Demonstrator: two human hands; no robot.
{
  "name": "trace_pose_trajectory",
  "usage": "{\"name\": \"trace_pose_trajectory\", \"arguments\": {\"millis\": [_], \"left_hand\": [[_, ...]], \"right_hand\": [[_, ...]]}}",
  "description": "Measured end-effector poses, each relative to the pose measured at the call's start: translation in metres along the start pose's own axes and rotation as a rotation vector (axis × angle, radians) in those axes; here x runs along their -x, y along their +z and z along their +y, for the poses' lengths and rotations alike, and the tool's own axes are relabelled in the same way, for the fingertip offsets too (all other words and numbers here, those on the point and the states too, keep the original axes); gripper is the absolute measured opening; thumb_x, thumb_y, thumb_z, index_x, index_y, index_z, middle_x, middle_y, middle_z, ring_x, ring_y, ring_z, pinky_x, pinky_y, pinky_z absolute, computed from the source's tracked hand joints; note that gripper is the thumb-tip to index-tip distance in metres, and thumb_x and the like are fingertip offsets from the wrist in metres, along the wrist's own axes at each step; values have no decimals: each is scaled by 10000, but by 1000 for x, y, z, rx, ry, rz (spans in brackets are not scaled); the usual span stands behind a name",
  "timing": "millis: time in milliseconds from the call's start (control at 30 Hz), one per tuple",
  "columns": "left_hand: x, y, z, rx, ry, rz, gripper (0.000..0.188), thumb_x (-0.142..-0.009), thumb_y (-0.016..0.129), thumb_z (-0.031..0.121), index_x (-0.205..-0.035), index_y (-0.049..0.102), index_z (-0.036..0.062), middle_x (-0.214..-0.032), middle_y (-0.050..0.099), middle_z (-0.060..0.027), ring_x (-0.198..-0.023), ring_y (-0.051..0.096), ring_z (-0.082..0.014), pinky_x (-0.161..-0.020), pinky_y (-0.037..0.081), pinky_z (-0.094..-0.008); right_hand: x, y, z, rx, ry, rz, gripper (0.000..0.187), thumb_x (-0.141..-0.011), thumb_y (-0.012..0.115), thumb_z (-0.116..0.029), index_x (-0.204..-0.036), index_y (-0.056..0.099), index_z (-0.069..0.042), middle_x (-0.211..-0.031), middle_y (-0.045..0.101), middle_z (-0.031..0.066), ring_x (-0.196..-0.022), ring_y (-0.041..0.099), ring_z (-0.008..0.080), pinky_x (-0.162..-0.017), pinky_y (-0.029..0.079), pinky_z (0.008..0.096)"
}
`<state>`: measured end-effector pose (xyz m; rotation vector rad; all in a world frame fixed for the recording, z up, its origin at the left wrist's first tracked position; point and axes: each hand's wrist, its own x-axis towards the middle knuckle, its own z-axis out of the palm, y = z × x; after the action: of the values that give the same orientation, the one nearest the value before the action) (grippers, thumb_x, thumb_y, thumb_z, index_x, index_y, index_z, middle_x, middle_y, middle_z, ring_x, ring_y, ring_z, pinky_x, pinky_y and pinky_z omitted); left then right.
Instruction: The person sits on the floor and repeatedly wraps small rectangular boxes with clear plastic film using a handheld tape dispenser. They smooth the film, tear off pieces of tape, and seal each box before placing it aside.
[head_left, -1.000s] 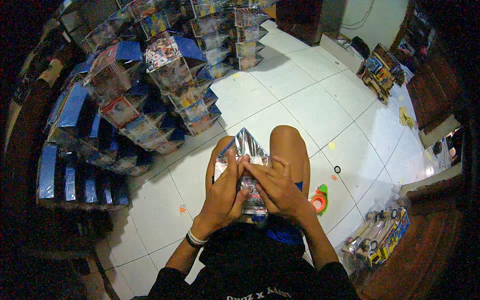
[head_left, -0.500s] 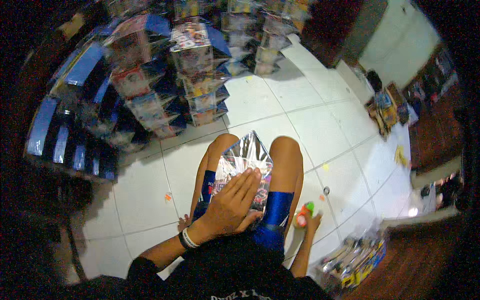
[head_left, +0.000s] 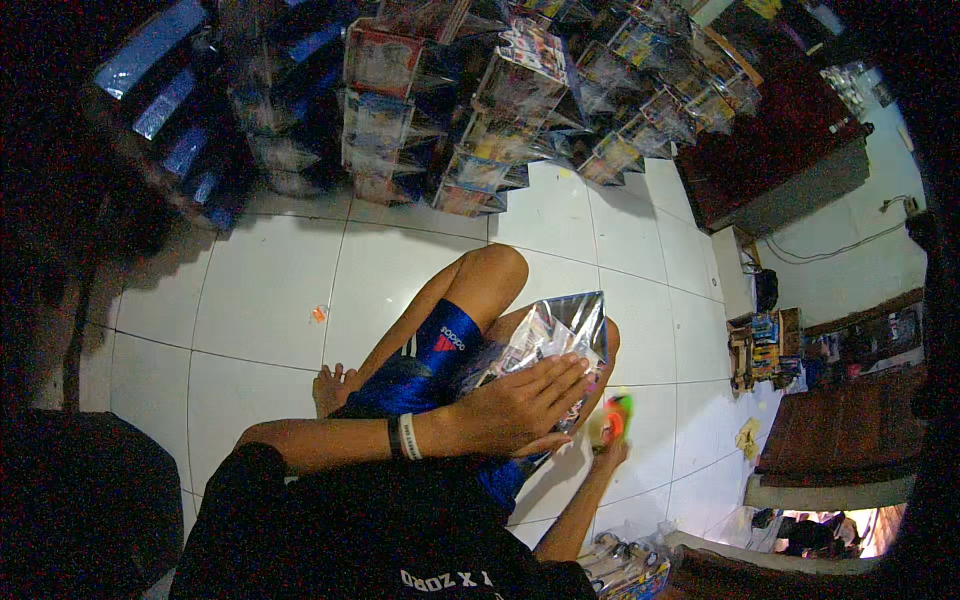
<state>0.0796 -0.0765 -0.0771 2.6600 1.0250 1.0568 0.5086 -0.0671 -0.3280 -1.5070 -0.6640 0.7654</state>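
A box in shiny clear film (head_left: pixel 532 345) rests tilted on my lap, its loose film end pointing away from me. My left hand (head_left: pixel 525 402) lies flat across its printed face, fingers stretched out and the thumb near the closest edge. Low on the right side, my right hand (head_left: pixel 611 457) is closed round an orange and green tape dispenser (head_left: pixel 614 420), which is blurred. The dispenser is beside the box and apart from it. My left palm hides part of the box.
Film-wrapped boxes (head_left: pixel 380 125) stand in tall stacks at the far left and centre. More wrapped packs (head_left: pixel 625 565) lie near my right elbow. An orange scrap (head_left: pixel 318 314) is on the tiled floor. Small boxes (head_left: pixel 765 345) and a yellow crumpled piece (head_left: pixel 747 438) are at the right.
The view has turned, so the stacks appear further right. The box has swung to point right, with my left hand still flat on it. My right hand, holding the dispenser, is now closer to the box.
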Motion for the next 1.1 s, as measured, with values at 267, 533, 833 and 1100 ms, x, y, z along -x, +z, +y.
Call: {"name": "trace_pose_trajectory", "arguments": {"millis": [267, 533, 833, 1100], "left_hand": [[2, 12, -2, -64, 73, 6, 713, -1014, 542, 497, -1398, 522, -104, -1378, 580, -299, -1340, 539, -410, -1203, 352, -468], [10, 35, -2, -65, 129, 134, 669, -1023, 535, 445, -1348, 534, -139, -1395, 558, -318, -1365, 505, -423, -1206, 343, -467], [-11, 15, -3, -130, 178, 177, 610, -1002, 579, 434, -1344, 563, -70, -1387, 538, -321, -1330, 513, -426, -1157, 387, -494], [-33, -26, -9, 10, -8, -550, 621, -961, 628, 488, -1282, 641, -43, -1293, 656, -250, -1255, 629, -350, -1114, 461, -422]], "right_hand": [[54, 192, -317, 234, -455, -583, 398, -891, 599, -87, -1262, 688, 27, -1040, 730, 77, -749, 653, 127, -655, 565, 269], [142, 336, -400, 992, -1058, -1487, 448, -699, 710, -115, -1139, 749, -40, -1164, 734, 201, -1060, 722, 348, -956, 576, 406], [147, 327, -428, 1378, -1119, -1493, 307, -749, 771, -122, -1051, 725, -101, -976, 743, 160, -880, 717, 398, -812, 596, 466], [103, 185, -414, 856, -1045, -1250, 607, -693, 815, -51, -1282, 698, -144, -1379, 660, 138, -1172, 684, 375, -996, 572, 410]]}}
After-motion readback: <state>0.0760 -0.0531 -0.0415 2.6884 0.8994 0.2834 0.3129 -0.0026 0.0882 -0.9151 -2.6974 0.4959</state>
